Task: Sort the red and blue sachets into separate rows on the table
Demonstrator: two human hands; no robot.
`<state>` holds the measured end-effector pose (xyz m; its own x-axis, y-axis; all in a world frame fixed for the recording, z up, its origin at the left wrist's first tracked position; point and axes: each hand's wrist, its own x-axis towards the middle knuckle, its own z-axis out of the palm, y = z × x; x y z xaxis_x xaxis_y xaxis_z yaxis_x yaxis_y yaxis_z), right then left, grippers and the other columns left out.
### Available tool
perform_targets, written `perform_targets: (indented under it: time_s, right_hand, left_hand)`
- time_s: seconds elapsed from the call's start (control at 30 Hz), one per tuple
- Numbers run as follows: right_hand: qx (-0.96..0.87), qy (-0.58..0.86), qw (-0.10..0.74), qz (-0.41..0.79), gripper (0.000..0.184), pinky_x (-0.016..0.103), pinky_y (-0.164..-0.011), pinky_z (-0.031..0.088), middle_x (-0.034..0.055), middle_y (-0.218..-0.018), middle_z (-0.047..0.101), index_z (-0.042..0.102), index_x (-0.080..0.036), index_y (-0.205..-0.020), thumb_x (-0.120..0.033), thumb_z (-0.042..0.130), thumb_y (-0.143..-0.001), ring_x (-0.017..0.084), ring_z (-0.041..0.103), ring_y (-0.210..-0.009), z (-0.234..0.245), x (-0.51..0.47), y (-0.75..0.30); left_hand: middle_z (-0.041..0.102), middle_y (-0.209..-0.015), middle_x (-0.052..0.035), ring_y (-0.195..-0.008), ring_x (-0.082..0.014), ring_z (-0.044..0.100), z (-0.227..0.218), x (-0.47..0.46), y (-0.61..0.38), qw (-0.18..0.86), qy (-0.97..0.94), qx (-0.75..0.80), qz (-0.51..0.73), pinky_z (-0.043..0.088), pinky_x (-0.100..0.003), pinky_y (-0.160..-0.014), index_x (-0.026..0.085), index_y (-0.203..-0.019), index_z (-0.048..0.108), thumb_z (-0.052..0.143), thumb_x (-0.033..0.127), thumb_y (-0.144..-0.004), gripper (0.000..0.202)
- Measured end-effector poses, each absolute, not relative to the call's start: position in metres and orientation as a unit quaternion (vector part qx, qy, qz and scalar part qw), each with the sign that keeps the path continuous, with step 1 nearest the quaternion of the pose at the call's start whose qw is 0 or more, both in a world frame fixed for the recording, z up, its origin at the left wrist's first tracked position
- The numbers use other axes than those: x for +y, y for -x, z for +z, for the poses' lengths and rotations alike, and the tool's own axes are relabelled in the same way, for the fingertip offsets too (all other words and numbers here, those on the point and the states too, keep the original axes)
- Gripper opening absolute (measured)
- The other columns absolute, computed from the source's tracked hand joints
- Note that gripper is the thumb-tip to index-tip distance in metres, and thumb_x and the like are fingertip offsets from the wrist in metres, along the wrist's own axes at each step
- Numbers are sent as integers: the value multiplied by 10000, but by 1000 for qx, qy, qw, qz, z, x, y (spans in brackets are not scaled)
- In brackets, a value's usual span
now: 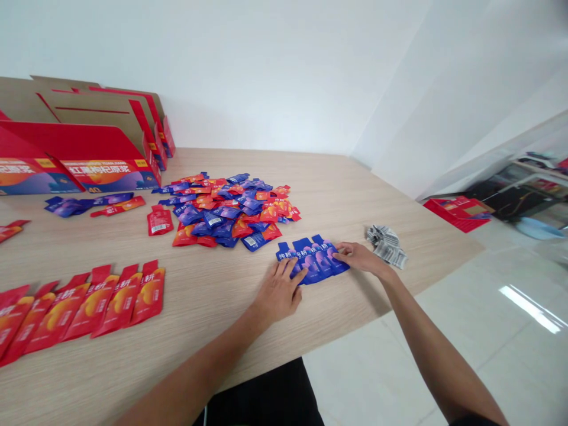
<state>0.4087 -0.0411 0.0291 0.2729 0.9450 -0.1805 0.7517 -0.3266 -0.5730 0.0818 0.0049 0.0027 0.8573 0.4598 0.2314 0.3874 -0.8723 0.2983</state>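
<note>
While table edge (331,334) passes under right forearm (417,326), its wood grain stretches beyond fingertips (302,276); left hand (276,293) splayed on overlapping glossy blue pouches (314,261), right hand (361,257) curled at their end, grip I can't tell.

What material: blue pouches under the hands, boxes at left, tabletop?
Blue pouches: probably plastic or foil film, satin; thin, overlapping nearly flat.
Boxes: likely cardboard, smooth print outside; plain brown inner faces.
Tabletop: wood or wood-look laminate, fairly matte; fine pale grain, no sharp reflections.

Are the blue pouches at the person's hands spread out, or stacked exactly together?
Spread out: the blue pouches overlap in a row, their tops showing side by side.
</note>
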Motion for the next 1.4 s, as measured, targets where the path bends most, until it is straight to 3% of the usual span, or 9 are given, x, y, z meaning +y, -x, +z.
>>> perform_targets:
  time_s: [0.17,0.3,0.53,0.73,1.23,1.4]
  right_hand:
    - [-563,797,185,116,387,342,-818,551,91,-1016,751,734,-210,-1192,-448,622,-908,250,707,-886,31,-37,-389]
    - [-588,780,212,-22,427,402,-852,568,137,-1268,645,643,-238,-1354,-415,550,-977,277,668,-998,21,-32,-368]
    - [-611,742,277,11,316,420,-965,542,109,-1069,642,716,-216,-1139,-333,456,-1003,266,643,-1011,-2,-28,-365]
    - [-576,747,330,28,359,409,-913,536,92,-959,639,745,-199,-1103,-322,425,-995,246,649,-864,-15,-28,-376]
    - [-574,739,353,21,320,385,-877,521,79,-945,648,759,-209,-1067,-314,483,-946,234,624,-853,-21,-29,-383]
    - [-578,733,359,-10,327,389,-870,518,84,-988,651,746,-210,-1127,-303,528,-903,225,604,-818,2,-16,-387]
  left_hand:
    - [451,-1633,-150,-1499,-344,406,0,5,-82,126,-955,219,156,330,-558,-1242,244,-1543,522,552,335,-1015,538]
    - [454,-1632,-141,-1490,-342,414,0,6,-81,127,-955,218,155,338,-559,-1237,243,-1537,527,559,338,-1010,537]
    - [471,-1620,-145,-1486,-339,418,3,5,-81,127,-956,216,156,352,-553,-1225,234,-1525,534,540,337,-1018,517]
    - [464,-1623,-150,-1485,-346,419,3,5,-81,125,-956,217,150,348,-555,-1227,228,-1535,524,542,330,-1016,529]
    - [444,-1641,-153,-1490,-341,417,3,5,-80,123,-956,219,149,337,-554,-1235,233,-1553,505,529,343,-1028,537]
    - [449,-1636,-157,-1487,-345,420,2,5,-80,122,-956,217,154,348,-565,-1224,234,-1548,512,518,347,-1031,528]
